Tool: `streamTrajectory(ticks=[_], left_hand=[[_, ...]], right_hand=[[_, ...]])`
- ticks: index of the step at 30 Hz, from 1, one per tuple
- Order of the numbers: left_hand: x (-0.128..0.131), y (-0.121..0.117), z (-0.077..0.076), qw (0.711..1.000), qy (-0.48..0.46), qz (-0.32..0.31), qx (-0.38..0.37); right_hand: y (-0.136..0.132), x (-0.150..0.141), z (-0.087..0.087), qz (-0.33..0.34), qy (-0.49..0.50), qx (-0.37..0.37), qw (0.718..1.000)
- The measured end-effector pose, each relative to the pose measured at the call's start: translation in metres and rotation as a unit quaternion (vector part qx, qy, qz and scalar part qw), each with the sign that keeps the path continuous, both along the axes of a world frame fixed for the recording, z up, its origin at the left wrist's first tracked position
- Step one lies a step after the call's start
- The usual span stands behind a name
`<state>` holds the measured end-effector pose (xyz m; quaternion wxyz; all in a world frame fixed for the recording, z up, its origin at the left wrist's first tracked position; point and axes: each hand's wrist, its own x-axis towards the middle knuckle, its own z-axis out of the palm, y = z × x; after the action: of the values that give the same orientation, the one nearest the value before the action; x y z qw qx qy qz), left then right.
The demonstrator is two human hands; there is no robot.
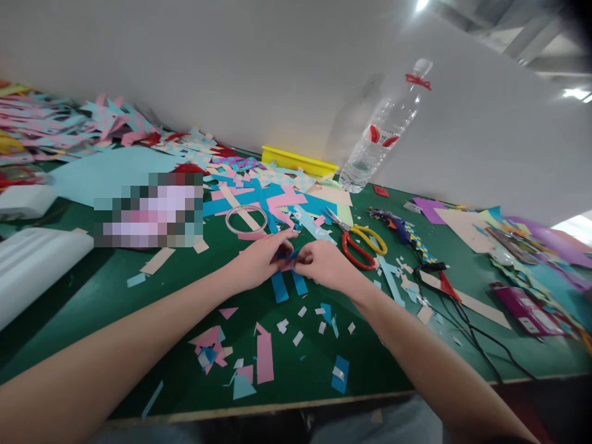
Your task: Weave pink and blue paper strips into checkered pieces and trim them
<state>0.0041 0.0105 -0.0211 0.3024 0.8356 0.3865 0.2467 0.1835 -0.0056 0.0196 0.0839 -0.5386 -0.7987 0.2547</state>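
My left hand (263, 259) and my right hand (321, 262) meet over the middle of the green table. Between their pinched fingertips is a folded piece of blue paper. Two blue paper strips (280, 288) hang or lie just below the fingers; whether they join the held piece is hidden. Close to my right hand rest scissors (363, 240) with one red and one yellow handle, blades pointing away to the left. A clear roll of tape (246, 219) lies beyond my left hand, over blue and pink paper strips (287, 198).
Paper scraps (264, 357) litter the green table (161, 370) near its front edge. A tall clear bottle (386, 132) leans by the wall, near a yellow tray (300, 161). Black cables (472, 333) and a purple box (527, 311) lie at right, a white roll (37, 265) at left.
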Motion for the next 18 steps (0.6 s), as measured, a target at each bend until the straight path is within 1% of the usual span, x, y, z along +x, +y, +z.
streamTrajectory(ticks=[4, 6, 10, 18], left_hand=[[0.0009, -0.0015, 0.003, 1.0, -0.013, -0.009, -0.009], [0.0013, -0.0023, 0.0047, 1.0, -0.008, -0.006, -0.012], [0.0013, -0.0019, 0.0048, 1.0, -0.001, -0.004, -0.014], [0.0014, -0.0013, 0.0051, 1.0, 0.006, 0.002, -0.017]], right_hand=[[0.0011, 0.0042, 0.0013, -0.015, 0.035, -0.071, 0.997], [0.0016, 0.0049, 0.0009, -0.013, 0.047, -0.083, 0.995], [0.0012, 0.0042, 0.0011, 0.001, 0.051, -0.068, 0.996], [0.001, -0.0031, 0.0019, 0.004, 0.0, -0.01, 1.0]])
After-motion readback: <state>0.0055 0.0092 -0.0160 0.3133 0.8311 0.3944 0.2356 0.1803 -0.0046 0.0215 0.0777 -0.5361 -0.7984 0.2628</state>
